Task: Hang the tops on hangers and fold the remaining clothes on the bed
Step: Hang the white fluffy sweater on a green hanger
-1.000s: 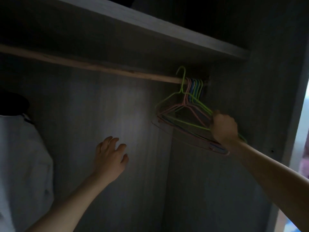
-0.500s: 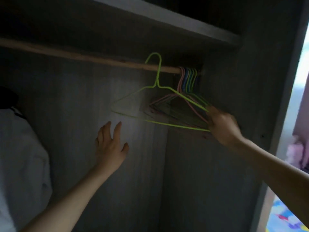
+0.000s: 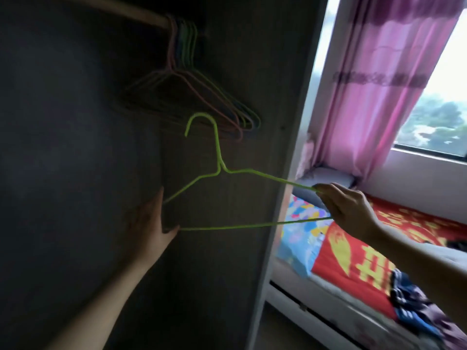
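Head view: the right hand [image 3: 351,210] reaches forward from the lower right, arm nearly straight, thumb and fingers pinching the right corner of the green hanger [image 3: 252,225]. The left hand [image 3: 149,223] is raised edge-on, fingers straight and together, thumb sticking out toward the hanger's bottom bar. The hanger's left corner meets this hand between thumb and fingers; whether they touch I cannot tell. The hanger is level, hook up and free in the air, just below the bunch of coloured hangers [image 3: 177,72] on the wooden rail [image 3: 141,13] inside the dark wardrobe [image 3: 75,122]. To the right stands the bed [image 3: 290,274] with a red blanket [image 3: 353,261] and dark clothes [image 3: 409,299]. A pink curtain [image 3: 379,72] hangs by the window [image 3: 442,97].
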`<state>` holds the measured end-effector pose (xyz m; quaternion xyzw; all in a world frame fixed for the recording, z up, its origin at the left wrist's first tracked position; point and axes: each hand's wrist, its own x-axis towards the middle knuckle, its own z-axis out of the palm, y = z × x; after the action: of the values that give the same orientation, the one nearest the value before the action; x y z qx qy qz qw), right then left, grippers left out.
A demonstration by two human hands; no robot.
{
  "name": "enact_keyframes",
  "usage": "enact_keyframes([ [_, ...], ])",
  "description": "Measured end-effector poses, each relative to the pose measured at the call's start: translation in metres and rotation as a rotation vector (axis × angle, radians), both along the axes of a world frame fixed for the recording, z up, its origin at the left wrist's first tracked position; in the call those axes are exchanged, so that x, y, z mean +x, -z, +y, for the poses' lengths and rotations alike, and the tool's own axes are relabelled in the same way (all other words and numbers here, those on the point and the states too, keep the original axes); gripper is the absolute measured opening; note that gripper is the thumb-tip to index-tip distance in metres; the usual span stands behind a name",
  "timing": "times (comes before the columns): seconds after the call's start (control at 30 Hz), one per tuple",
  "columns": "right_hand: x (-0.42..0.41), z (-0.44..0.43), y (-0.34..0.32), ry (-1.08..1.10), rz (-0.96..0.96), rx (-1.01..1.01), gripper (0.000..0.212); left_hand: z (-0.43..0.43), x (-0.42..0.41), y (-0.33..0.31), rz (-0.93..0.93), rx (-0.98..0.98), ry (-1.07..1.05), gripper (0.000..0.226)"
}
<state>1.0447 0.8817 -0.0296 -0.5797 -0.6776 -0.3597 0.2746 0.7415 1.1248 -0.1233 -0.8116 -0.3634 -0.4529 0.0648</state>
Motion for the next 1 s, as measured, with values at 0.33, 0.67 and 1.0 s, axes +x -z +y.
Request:
enact_keyframes([
  [0.33, 0.064, -0.149, 0.069, 0.335, 0.036, -0.079, 0.033, -0.106, 0.084, 0.066, -0.135, -0.501, 0.399, 0.012],
  [0.67, 0.177, -0.337, 0.123, 0.712, 0.120, -0.075, 0.025, -0.231, 0.251, 0.087, -0.180, -0.860, 0.828, 0.042],
  [1.0, 0.254, -0.502, 0.162, 1.015, 0.218, -0.051, 0.061, -0.355, 0.429, 0.126, -0.068, -0.847, 1.091, 0.072],
])
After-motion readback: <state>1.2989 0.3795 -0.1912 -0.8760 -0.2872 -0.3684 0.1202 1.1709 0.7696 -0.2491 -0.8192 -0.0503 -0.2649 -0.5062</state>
